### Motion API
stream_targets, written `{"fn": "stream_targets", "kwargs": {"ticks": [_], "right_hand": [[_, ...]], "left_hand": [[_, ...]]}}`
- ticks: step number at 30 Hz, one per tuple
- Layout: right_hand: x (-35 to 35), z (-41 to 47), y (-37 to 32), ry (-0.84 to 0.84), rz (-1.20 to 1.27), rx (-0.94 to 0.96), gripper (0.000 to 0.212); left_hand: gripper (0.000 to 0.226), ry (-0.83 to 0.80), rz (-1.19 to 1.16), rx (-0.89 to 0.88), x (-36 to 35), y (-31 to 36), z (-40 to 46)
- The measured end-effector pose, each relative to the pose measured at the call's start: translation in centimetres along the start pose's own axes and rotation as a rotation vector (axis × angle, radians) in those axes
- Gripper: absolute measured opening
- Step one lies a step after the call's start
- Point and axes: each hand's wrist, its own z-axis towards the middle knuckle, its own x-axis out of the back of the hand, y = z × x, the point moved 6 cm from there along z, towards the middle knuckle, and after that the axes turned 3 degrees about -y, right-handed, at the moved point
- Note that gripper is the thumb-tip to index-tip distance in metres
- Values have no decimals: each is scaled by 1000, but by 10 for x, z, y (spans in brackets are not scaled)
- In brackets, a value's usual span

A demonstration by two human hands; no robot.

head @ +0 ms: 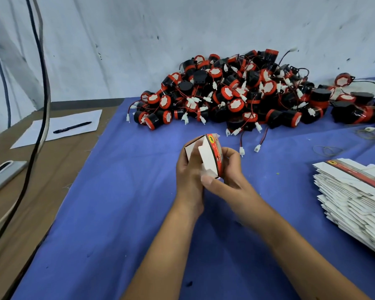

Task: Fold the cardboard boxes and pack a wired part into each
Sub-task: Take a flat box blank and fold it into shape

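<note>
Both hands are up over the blue cloth (121,191) working one small cardboard box (206,156), which sits right between them, lifted off the cloth. The left hand (189,176) wraps around the box's white side from the left, fingers curled behind it, while the right hand (227,169) grips it from the other side, fingers over the red printed face and the thumb pressing at the lower corner near a white flap. The box looks only partly formed, flaps sticking out at the top. Just beyond the hands, further up the cloth, is a big pile of wired parts (236,94), black and red round things with thin red/black leads and white plugs, a couple of plugs trailing close to the right hand's knuckles. Off to the right of the right hand is a stack of flat boxes (353,198). Way left of the left hand, off the cloth, there's a sheet of paper (59,128) with a pen (72,127) on it.
</note>
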Motion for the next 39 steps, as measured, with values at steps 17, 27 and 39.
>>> {"fn": "stream_targets", "kwargs": {"ticks": [17, 27, 39], "right_hand": [[6, 5, 8, 249, 161, -110, 22], [14, 4, 7, 166, 184, -121, 31], [15, 16, -21, -45, -1282, 174, 36]], "left_hand": [[61, -87, 157, 12, 3, 3, 0], [61, -45, 244, -153, 0, 8, 2], [50, -13, 600, -187, 14, -1, 13]]}}
